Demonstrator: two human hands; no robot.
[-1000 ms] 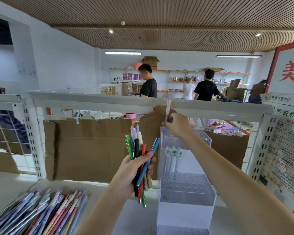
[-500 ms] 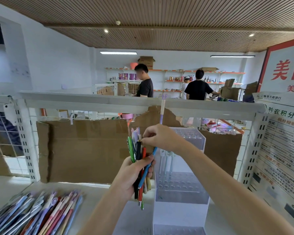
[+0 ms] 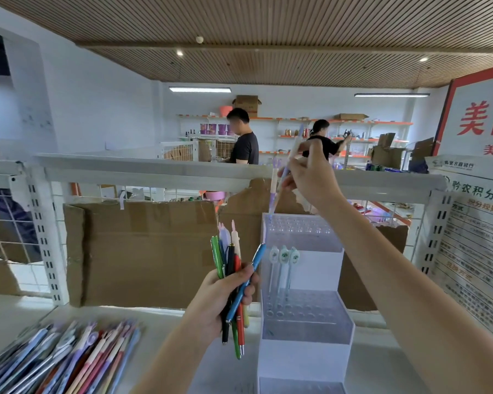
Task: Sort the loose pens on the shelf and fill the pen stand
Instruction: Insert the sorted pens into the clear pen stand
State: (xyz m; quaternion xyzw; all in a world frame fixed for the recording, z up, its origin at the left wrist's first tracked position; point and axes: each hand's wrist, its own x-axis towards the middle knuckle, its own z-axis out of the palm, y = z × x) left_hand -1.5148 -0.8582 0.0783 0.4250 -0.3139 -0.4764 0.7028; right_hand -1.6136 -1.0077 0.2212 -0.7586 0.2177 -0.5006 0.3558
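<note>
The right hand pinches a pale pen tilted over the top tier of the clear pen stand, its lower tip at the stand's back left corner beside a purple-and-white pen standing upright there. The left hand grips a mixed bundle of pens just left of the stand, where three green-topped pens occupy the middle tier. More loose pens lie heaped on the white shelf at lower left.

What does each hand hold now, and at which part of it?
The left hand grips a bunch of pens around their middle. The right hand pinches one pale pen along its middle, tip down above the pen stand.
</note>
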